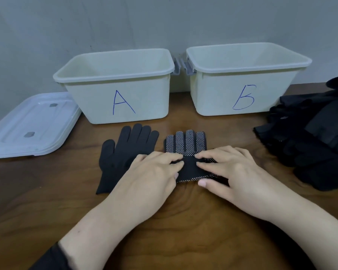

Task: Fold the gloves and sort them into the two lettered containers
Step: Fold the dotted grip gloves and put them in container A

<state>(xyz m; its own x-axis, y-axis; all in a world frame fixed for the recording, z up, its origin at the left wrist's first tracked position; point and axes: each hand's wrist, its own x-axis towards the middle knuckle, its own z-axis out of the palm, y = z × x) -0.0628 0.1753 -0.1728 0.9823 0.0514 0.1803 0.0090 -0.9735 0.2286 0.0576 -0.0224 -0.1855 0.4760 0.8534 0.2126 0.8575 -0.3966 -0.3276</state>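
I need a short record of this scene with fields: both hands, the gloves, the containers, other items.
left hand: grips the dotted glove's folded cuff
right hand: grips the same cuff
dotted glove: fingers point toward the containers
plain glove: flat, unfolded, beside the dotted one
container A: no glove visible inside
container B: no glove visible inside
lids: left of A
glove pile: right edge
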